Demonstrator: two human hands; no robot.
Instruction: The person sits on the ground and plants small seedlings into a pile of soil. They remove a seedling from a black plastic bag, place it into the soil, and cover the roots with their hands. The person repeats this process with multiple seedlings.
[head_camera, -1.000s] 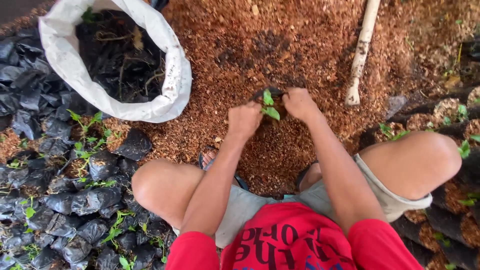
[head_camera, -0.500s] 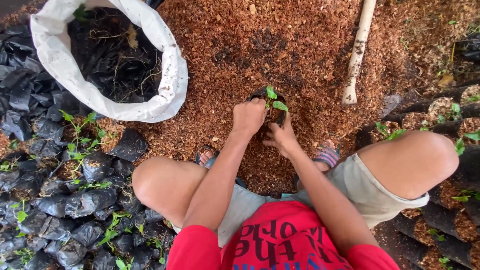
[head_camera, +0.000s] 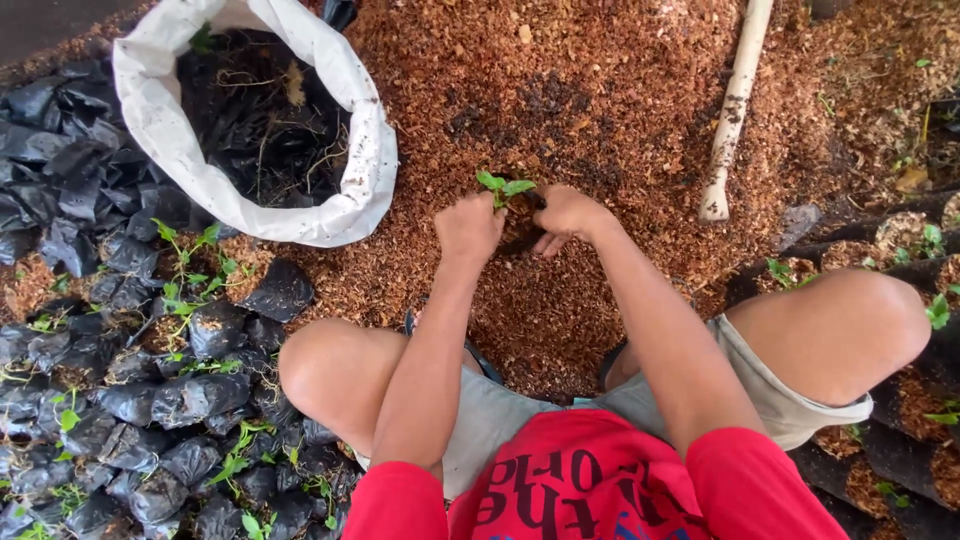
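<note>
A small green seedling (head_camera: 504, 186) stands in a black plastic nursery bag (head_camera: 521, 226) on the reddish-brown sawdust ground (head_camera: 560, 90). My left hand (head_camera: 468, 226) is closed on the bag's left side, just below the leaves. My right hand (head_camera: 563, 214) rests on the bag's right side with fingers curled down at its rim. The bag itself is mostly hidden between my two hands. I am squatting, knees wide apart.
A white sack (head_camera: 352, 195) of dark soil and roots lies open at upper left. Many filled black bags with seedlings (head_camera: 170, 350) crowd the left side. A pale wooden tool handle (head_camera: 735, 100) lies at upper right. More filled bags (head_camera: 900, 240) line the right edge.
My right hand rose from low beside the bag up to its rim. The seedling and both hands sit slightly further left and away than before.
</note>
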